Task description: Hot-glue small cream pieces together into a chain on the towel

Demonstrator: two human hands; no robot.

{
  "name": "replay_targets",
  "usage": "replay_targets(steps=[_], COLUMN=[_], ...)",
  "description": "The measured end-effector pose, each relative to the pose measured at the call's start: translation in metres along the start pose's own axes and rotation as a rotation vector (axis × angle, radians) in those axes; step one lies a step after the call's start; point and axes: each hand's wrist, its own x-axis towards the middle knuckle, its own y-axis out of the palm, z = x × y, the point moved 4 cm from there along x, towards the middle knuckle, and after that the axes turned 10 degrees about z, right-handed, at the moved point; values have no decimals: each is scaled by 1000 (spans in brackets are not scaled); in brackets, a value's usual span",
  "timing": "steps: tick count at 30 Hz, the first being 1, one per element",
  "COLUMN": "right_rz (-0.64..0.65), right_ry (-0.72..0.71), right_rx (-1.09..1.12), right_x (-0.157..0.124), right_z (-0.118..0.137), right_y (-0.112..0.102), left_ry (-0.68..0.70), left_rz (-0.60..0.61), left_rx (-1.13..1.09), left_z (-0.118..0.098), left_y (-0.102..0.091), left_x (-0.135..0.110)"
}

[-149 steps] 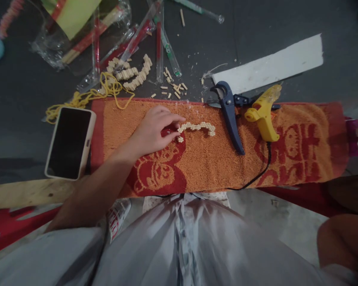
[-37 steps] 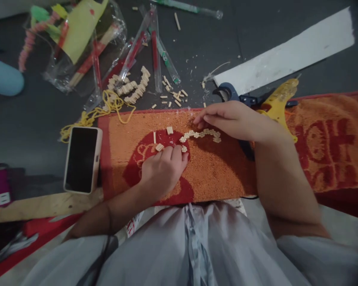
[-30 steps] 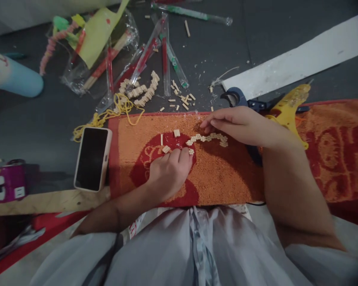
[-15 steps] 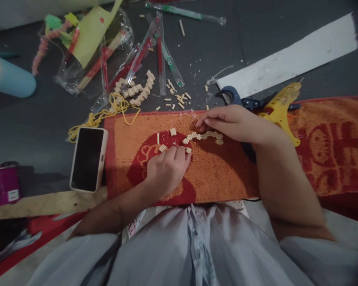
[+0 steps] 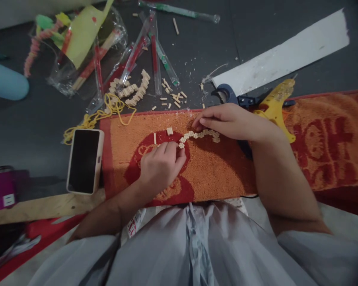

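A curved chain of small pale wooden pieces [image 5: 200, 135] lies on the orange and red towel [image 5: 214, 174]. My left hand [image 5: 161, 167] rests on the towel with fingers curled, its fingertips pinching a small piece [image 5: 181, 145] at the chain's left end. My right hand [image 5: 231, 121] lies flat over the chain's upper right part, fingertips pressing near its middle. Two loose wooden pieces [image 5: 169, 131] sit on the towel just left of the chain.
A phone [image 5: 84, 160] lies left of the towel. A yellow glue gun [image 5: 274, 107] and blue cutters [image 5: 226, 93] sit behind my right hand. Behind are cut sticks [image 5: 173, 97], another chain [image 5: 134, 89], yellow cord [image 5: 104, 109], plastic sleeves [image 5: 155, 51], a white strip [image 5: 280, 55].
My left hand has shifted up and slightly left, bringing the small piece closer to the chain's left end. My right hand stays on the chain.
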Motion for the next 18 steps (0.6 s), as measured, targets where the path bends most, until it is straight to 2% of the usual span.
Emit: replay_targets(steps=[11,18], right_rz=[52,53], right_ry=[17,1], right_rx=[-64,-64], right_x=[-2,0], right_z=[5,1], right_y=[-3,-1], left_ry=[3,103], left_rz=[34,115], left_rx=[-15,-17], left_z=[1,-13], left_y=[0,-6], left_x=[1,-4])
